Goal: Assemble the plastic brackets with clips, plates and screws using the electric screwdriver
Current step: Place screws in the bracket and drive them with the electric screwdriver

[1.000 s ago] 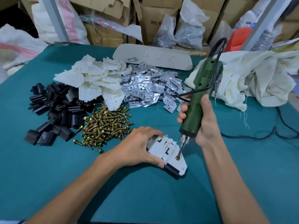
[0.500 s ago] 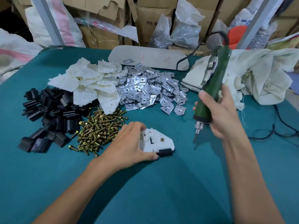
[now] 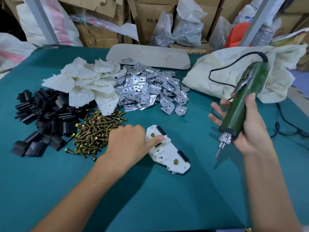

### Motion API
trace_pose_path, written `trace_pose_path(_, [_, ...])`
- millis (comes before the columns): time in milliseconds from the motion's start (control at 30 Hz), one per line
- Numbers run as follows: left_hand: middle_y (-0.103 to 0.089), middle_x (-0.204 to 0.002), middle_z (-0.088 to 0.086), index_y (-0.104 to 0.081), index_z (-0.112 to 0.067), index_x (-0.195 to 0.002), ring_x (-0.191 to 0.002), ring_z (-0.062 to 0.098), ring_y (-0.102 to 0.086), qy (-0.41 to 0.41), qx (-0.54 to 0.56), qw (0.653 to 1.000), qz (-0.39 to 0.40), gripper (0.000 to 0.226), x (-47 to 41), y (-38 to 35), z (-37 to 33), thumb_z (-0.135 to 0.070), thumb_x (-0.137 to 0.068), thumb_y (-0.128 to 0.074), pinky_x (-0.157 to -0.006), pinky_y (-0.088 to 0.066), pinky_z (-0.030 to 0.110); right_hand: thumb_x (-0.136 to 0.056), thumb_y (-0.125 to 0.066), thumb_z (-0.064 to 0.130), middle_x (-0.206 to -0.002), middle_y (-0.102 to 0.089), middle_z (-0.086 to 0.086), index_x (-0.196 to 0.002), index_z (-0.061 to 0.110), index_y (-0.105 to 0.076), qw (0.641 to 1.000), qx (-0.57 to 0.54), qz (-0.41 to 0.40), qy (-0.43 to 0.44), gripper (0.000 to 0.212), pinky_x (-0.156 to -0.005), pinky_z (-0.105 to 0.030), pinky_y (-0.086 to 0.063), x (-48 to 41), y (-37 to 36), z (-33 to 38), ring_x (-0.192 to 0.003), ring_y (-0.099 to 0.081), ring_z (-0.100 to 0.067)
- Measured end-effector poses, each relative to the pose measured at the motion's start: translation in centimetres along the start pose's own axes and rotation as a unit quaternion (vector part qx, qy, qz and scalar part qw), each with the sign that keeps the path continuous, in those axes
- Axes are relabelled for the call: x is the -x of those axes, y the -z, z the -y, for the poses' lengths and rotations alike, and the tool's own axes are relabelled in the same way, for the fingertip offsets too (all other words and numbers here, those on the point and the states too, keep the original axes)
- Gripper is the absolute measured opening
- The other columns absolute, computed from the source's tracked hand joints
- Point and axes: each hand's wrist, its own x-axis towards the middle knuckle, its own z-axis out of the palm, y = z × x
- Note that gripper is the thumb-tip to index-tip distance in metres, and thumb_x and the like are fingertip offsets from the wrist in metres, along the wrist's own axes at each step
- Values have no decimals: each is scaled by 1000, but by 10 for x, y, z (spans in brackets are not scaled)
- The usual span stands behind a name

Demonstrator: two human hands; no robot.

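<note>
The bracket [image 3: 167, 153] lies flat on the green tabletop [image 3: 150, 206], its long axis running from 11 o'clock to 5 o'clock. A brass screw [image 3: 152, 135] sits near each end, and a black clip [image 3: 183, 155] at each end of its right edge. The left hand [image 3: 127, 144] is the nearer one. It rests at the bracket's 9 o'clock side with the index finger laid straight on the top face, and its grip encloses nothing. The right hand [image 3: 250, 131] has its grip wrapped round the electric screwdriver [image 3: 242, 104], thumb over the green body. The tool is held off the tabletop and tilted, bit pointing down toward 7 o'clock. From the bit, the bracket lies at 9 o'clock, apart from it. With both screws seated, this piece looks finished, so the left hand is best placed to shift it aside.
</note>
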Motion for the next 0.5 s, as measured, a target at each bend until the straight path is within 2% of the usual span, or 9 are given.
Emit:
trace_pose_path(67, [-63, -101, -7, -61, -32, -100, -101, 18, -57, -83, 75, 994, 20, 64, 1, 1, 8, -90, -75, -45, -86, -42, 33, -102, -42, 61, -100, -75, -4, -117, 24, -55, 1000, -2, 10, -6, 42, -68, -36, -62, 5, 1, 0, -93, -76, -28])
trace_pose_path(100, [-53, -131, -8, -52, -41, -124, -125, 16, -43, -138, 112, 982, 69, 69, 2, 4, 11, -86, -72, -56, -103, -31, 33, -100, -43, 65, -99, -75, -3, -117, 26, -54, 1000, 6, 11, -8, 44, -60, -30, -58, 8, 0, 0, -79, -73, -22])
trace_pose_path(133, [-31, -153, -13, -36, -51, -139, -140, 8, -22, -189, 147, 964, 113, 81, 3, 4, 12, -81, -70, -65, -111, -16, 34, -98, -44, 68, -92, -73, -2, -115, 26, -54, 1000, 13, 8, -8, 46, -55, -26, -53, 9, -1, -1, -65, -65, -17])
trace_pose_path(167, [-11, -160, -23, -22, -57, -145, -145, 0, -3, -225, 167, 949, 144, 93, 2, 2, 10, -76, -69, -71, -112, -5, 33, -96, -45, 70, -82, -69, 0, -112, 26, -56, 1000, 15, 4, -5, 48, -51, -24, -49, 11, -4, -2, -56, -57, -15])
trace_pose_path(200, [1, -162, -27, -14, -59, -148, -146, -5, 8, -248, 168, 941, 154, 100, 0, -3, 7, -72, -69, -74, -111, 0, 32, -96, -46, 70, -73, -62, 2, -107, 24, -58, 1000, 15, 0, -1, 49, -49, -23, -47, 12, -9, -3, -50, -50, -14])
trace_pose_path(267, [2, -166, -21, -14, -56, -151, -149, -2, 13, -274, 146, 941, 135, 101, -8, -14, 0, -74, -70, -72, -112, 1, 31, -94, -50, 69, -64, -52, 3, -97, 22, -61, 1000, 9, 0, 5, 48, -46, -23, -43, 16, -20, -7, -46, -45, -13])
trace_pose_path(333, [-19, -164, -14, -27, -50, -150, -151, 5, -3, -271, 114, 950, 106, 93, -11, -22, -3, -85, -70, -61, -112, -3, 31, -85, -64, 66, -61, -49, 3, -87, 22, -61, 1000, -4, 5, 12, 45, -45, -23, -41, 19, -31, -13, -43, -43, -14])
trace_pose_path(400, [-43, -142, -8, -41, -42, -142, -138, 16, -28, -240, 68, 968, 38, 90, -8, -30, -8, -96, -69, -44, -109, -12, 32, -75, -75, 60, -59, -49, 0, -78, 21, -61, 999, -15, 6, 30, 42, -45, -25, -41, 21, -40, -19, -41, -43, -17])
trace_pose_path(500, [-49, -116, -4, -52, -30, -129, -117, 20, -44, -168, 51, 984, -42, 100, 0, -40, -16, -102, -67, -24, -109, -22, 37, -76, -79, 48, -56, -50, -4, -75, 19, -59, 996, -1, 13, 86, 36, -43, -27, -42, 22, -51, -27, -39, -44, -20])
